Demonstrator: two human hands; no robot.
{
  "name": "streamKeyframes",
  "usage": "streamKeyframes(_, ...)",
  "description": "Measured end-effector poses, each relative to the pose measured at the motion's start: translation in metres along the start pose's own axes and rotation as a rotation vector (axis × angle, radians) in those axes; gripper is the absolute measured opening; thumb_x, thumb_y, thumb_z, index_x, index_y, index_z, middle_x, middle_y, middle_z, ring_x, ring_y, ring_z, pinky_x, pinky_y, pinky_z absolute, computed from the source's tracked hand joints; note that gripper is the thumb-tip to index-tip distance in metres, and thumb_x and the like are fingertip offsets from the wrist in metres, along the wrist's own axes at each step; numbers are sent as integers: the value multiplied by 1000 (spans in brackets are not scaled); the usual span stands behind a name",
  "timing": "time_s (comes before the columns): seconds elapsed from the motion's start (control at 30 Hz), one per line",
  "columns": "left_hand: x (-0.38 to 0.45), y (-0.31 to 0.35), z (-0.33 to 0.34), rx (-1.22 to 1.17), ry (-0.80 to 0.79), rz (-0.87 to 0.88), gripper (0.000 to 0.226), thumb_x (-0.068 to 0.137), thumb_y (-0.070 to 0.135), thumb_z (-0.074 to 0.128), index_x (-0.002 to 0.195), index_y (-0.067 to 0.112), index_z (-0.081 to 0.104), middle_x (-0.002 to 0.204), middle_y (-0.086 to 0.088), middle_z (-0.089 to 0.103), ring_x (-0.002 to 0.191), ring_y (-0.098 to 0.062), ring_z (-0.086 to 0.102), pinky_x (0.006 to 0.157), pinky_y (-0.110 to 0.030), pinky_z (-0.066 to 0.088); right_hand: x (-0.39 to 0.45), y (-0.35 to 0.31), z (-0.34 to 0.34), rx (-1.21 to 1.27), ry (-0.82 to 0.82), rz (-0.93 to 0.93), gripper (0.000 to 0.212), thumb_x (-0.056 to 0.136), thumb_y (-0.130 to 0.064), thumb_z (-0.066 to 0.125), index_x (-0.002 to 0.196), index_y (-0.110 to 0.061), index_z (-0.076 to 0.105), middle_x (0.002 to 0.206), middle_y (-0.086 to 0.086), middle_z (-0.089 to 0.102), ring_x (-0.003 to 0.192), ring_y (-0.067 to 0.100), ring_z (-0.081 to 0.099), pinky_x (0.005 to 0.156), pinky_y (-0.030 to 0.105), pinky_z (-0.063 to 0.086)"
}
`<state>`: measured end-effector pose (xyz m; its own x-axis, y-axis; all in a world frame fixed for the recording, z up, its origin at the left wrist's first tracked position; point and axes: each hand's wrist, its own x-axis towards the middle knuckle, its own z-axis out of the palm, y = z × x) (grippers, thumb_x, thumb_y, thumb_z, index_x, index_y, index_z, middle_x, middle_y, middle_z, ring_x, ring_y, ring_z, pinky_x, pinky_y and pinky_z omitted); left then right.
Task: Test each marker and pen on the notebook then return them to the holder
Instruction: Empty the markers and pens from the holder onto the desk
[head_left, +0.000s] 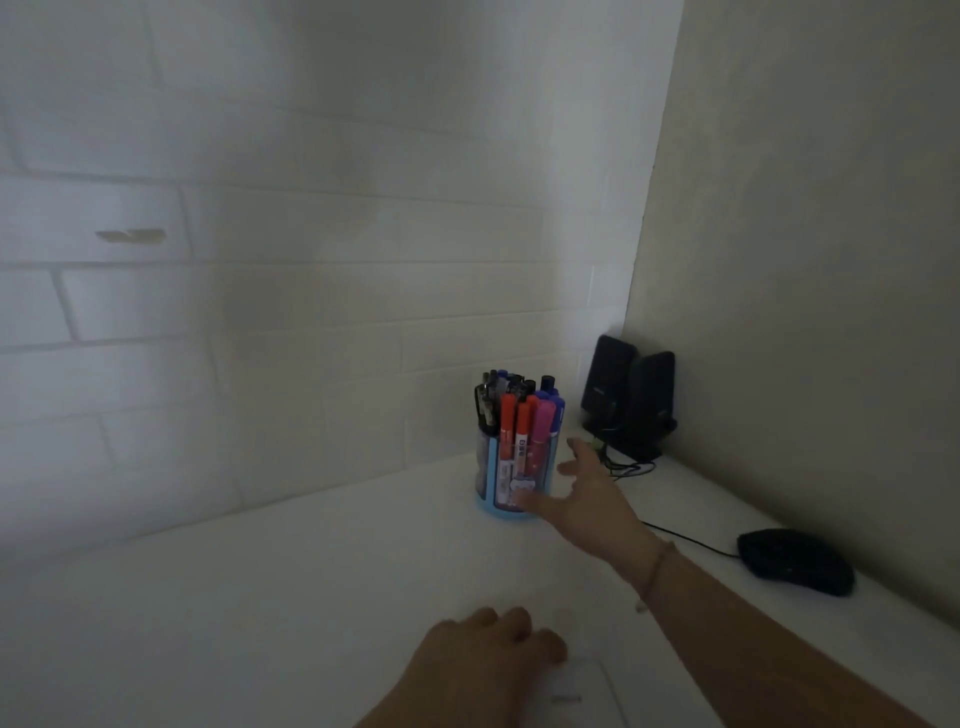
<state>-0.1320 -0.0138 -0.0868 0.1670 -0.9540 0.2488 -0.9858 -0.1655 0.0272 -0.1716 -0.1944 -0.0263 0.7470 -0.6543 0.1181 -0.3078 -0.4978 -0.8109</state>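
Observation:
A blue round holder (487, 499) stands on the white desk near the back wall. It is packed with several markers and pens (519, 415), among them orange, pink, purple and black ones. My right hand (587, 493) reaches toward the holder's right side with fingers spread; its fingertips are at or just short of the holder's wall. My left hand (483, 654) rests near the front on the desk, fingers lightly bent, at the corner of a white notebook (587, 696) whose lower part is cut off by the frame.
Two black speakers (631, 395) stand in the corner behind the holder, with cables trailing over the desk. A black mouse (795, 561) lies at the right by the side wall. A brick-patterned wall rises behind the desk (260, 597).

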Motion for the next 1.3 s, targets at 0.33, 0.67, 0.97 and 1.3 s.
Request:
streamKeyframes(0.33,6,-7,11,-8,114,-42,36,64,66,38,87,47,59,68,15,47,51,-5,49,49,-19,25,40,17,50,183,278,-90,81,50,-31,92,112,-23,40,96,-17,54,90,8,60,84,32,56)
streamKeyframes(0.67,4,-7,-3,-330,428,-443,85,73,69,49,143,41,8,142,12,18,125,-11,28,101,-25,30,-17,56,-18,-182,230,-322,110,44,-63,80,137,-22,38,118,-2,43,103,-12,40,84,3,40)
streamKeyframes(0.97,3,-15,7,-502,436,-366,89,81,56,61,139,56,-5,150,27,-10,137,-8,24,104,-38,42,-51,74,-42,26,-13,-369,115,48,-49,89,141,-30,24,131,-2,46,115,12,57,96,29,49)
streamKeyframes(1.3,4,-17,11,-531,308,-371,108,71,54,71,136,58,-15,148,31,-16,138,-7,19,111,-39,34,-54,67,-42,301,-47,-215,109,42,-53,88,133,-31,32,124,3,52,107,9,60,75,21,55)
